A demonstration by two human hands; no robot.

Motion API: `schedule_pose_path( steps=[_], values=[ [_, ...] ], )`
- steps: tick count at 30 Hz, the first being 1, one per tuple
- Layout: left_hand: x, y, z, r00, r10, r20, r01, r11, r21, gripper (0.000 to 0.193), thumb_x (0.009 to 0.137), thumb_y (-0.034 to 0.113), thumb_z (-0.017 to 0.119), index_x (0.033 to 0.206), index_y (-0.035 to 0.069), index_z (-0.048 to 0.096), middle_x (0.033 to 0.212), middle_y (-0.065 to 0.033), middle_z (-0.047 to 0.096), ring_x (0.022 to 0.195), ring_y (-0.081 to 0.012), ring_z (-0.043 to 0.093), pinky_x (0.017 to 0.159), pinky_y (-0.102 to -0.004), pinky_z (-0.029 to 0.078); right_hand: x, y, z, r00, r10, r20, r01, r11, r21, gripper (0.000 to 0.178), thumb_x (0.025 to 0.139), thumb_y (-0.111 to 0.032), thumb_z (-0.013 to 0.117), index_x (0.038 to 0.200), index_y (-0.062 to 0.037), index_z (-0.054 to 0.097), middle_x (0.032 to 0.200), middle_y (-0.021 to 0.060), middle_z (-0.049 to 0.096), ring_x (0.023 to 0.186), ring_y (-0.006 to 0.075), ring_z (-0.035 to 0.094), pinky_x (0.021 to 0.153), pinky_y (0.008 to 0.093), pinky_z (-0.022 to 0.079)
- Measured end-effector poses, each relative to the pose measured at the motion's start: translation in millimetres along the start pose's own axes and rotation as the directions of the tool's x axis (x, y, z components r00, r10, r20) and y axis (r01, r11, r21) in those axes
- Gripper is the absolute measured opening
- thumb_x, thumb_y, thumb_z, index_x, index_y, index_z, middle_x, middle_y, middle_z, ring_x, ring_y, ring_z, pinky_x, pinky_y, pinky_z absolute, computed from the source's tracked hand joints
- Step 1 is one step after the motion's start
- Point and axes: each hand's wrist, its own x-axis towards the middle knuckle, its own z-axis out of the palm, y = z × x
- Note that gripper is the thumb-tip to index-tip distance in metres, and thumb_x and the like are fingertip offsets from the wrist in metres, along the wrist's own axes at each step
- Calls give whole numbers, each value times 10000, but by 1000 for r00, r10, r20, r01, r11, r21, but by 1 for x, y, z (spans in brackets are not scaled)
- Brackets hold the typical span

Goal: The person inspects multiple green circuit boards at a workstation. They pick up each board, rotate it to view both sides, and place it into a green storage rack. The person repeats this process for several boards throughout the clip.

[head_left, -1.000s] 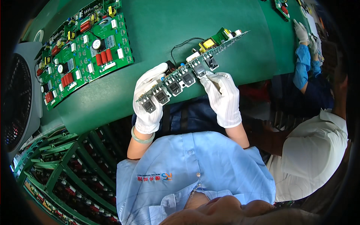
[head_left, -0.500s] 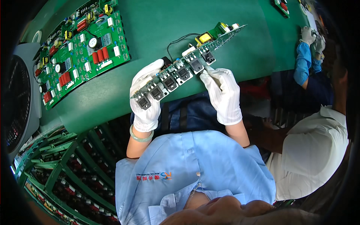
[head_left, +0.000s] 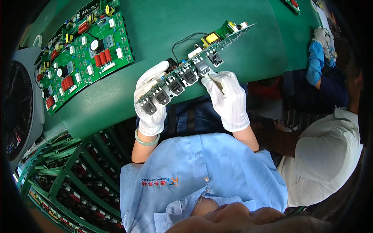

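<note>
Steadying the long green circuit board (head_left: pixel 211 51) above the green counter (head_left: pixel 155 35), the white-gloved left hand (head_left: pixel 145 85) holds the board's left end in its grip, presumably so the square black components (head_left: pixel 189 77) face the person; the white-gloved right hand's (head_left: pixel 228 97) narrow grip touches one, clasp unclear.

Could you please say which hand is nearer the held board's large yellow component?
Right. The right hand is below the yellow component; the left hand is farther, lower left.

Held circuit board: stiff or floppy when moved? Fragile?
The circuit board is probably stiff: its far end shows no obvious sag. Black components along its near edge may bend if pushed, standing on thin leads. The looped black wire would likely flop.
</note>
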Motion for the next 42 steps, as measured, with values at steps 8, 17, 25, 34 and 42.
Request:
schedule_pose_path(
  steps=[8, 17, 25, 34, 42],
  values=[
    [1, -1, -1, 999, 49, 19, -49, 998, 38, 314, 947, 222, 554, 1136, -17, 628, 1240, -289, 576, 1118, -367, 606, 947, -451, 506, 1, 3, 1, 999, 25, -25, -25, 1000, 17, 124, 810, -45, 706, 908, -12, 639, 864, 141, 647, 788, 299, 645, 645, 351, 525],
    [2, 2, 1, 1000, 16, -21, -16, 1000, -10, 406, 928, 331, 655, 1115, -28, 625, 1210, -232, 614, 1138, -342, 605, 1001, -447, 471, 1, 3, 3, 999, 23, -27, -23, 1000, 13, 131, 803, -55, 715, 903, -25, 636, 865, 133, 652, 788, 297, 647, 640, 350, 531],
    [0, -1, -1, 1000, -5, 5, 5, 1000, -23, 352, 961, 270, 538, 1119, -29, 635, 1252, -293, 564, 1157, -373, 585, 971, -450, 489, 11, 15, -16, 954, 258, -149, -237, 961, 145, 311, 843, -79, 726, 1134, -8, 644, 974, 158, 678, 867, 265, 653, 771, 339, 530],
    [3, 6, -3, 999, -27, 34, 28, 998, -53, 454, 941, 358, 561, 1099, -57, 656, 1253, -278, 578, 1129, -355, 601, 967, -435, 476, 6, 103, -51, 879, 404, -254, -405, 913, 48, 407, 837, -115, 751, 1229, -59, 653, 765, 65, 603, 648, 127, 508, 643, 289, 451],
    [3, 1, -8, 994, 77, 84, -83, 994, 70, 342, 898, 231, 584, 1088, -43, 659, 1184, -274, 629, 1100, -397, 612, 926, -453, 495, 31, 60, -55, 784, 552, -285, -546, 831, 106, 456, 923, -148, 660, 1340, -15, 533, 877, 74, 669, 627, 75, 464, 628, 240, 444]
  ],
)
